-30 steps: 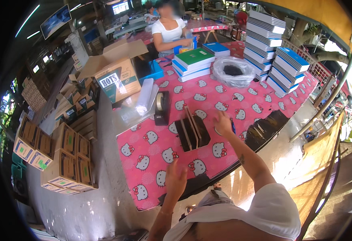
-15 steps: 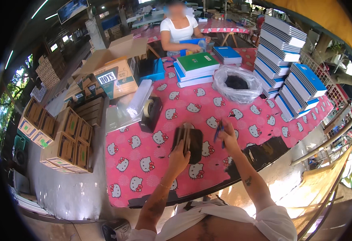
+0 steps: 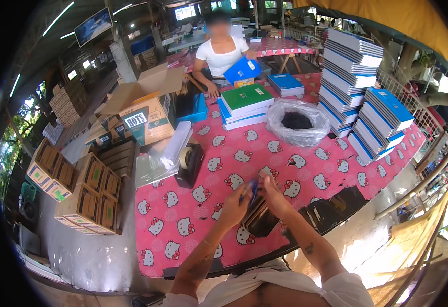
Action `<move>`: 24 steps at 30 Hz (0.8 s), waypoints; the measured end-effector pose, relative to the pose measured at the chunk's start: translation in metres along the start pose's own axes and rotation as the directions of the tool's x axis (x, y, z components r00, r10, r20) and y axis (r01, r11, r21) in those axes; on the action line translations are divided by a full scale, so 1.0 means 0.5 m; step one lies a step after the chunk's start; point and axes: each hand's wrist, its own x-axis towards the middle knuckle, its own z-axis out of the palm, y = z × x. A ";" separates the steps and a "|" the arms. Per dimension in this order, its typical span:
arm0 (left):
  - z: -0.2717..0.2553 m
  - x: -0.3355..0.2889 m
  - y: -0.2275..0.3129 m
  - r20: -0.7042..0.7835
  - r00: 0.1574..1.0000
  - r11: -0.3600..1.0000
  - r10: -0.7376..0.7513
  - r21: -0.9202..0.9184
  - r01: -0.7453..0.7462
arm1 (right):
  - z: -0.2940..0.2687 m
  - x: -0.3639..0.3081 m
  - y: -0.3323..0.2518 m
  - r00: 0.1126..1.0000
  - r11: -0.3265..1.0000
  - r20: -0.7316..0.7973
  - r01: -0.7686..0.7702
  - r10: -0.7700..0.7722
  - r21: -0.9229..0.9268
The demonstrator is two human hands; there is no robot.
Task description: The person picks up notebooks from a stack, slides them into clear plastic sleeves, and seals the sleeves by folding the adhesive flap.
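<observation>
Near the table's front edge, my left hand is closed on a slim blue tool, blurred and partly covered by fingers. Close beside it is my right hand, its fingers bent together at the tool's far end; whatever they pinch is hidden. Beneath both hands a dark, box-like block rests on the pink patterned tablecloth, its top partly covered. To the left stands a black tape dispenser with a pale roll, beside clear plastic sheets.
Blue-and-white notebook stacks rise at right, one tall, one shorter. A clear plastic bag with dark contents lies mid-table, near a green book on a pile. Across the table, a person holds a blue book. An opened carton stands left.
My right hand has come inward and nearer me, meeting my left. The blue tool, earlier in my right hand, is now between both. My left hand has released the dark block, which sits lower and turned.
</observation>
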 end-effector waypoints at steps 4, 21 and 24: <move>0.006 0.014 -0.036 0.161 0.987 0.980 0.027 0.192 -0.059 | -0.158 0.010 0.024 0.903 0.004 0.236 0.254 -0.359 -0.967; 0.217 0.042 0.070 0.597 0.706 0.827 0.381 0.122 -0.549 | -0.278 -0.205 -0.146 0.916 -0.314 0.400 0.368 -0.041 -0.875; 0.329 0.102 0.165 0.556 0.687 0.841 0.468 -0.042 -0.539 | -0.383 -0.252 -0.231 0.938 -0.335 0.318 0.257 -0.141 -0.906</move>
